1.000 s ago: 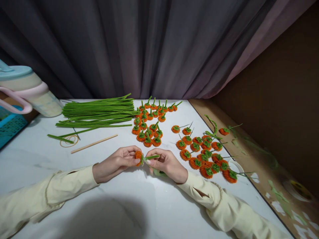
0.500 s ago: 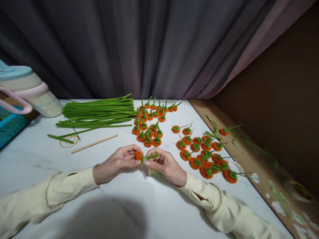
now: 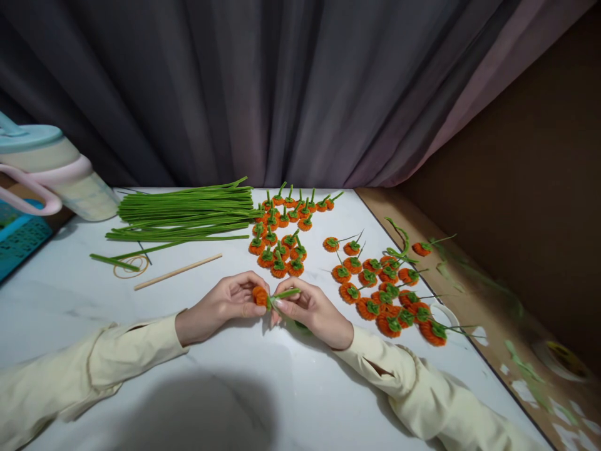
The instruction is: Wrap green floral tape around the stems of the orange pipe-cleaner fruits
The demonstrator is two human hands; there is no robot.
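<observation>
My left hand is closed around a small orange fuzzy pipe-cleaner pumpkin, its green side turned to the right. The thumb and fingertips of my right hand pinch the base of its green stem, which sticks out to the right above the fingers. A pale green strip seems to run by the pinch, though most of it is hidden under the right hand. Beyond my hands, several similar pumpkins with upright green stems stand grouped on the white table.
More orange pumpkins with thin stems lie on the right. A bundle of green pipe cleaners, a wooden stick and rubber bands lie to the left, near a tumbler. A tape roll and paper scraps lie at far right.
The orange pumpkin has turned slightly between my fingers, and the right fingertips have shifted about the stem base. The pale strip below them hangs differently. Everything on the table is unmoved.
</observation>
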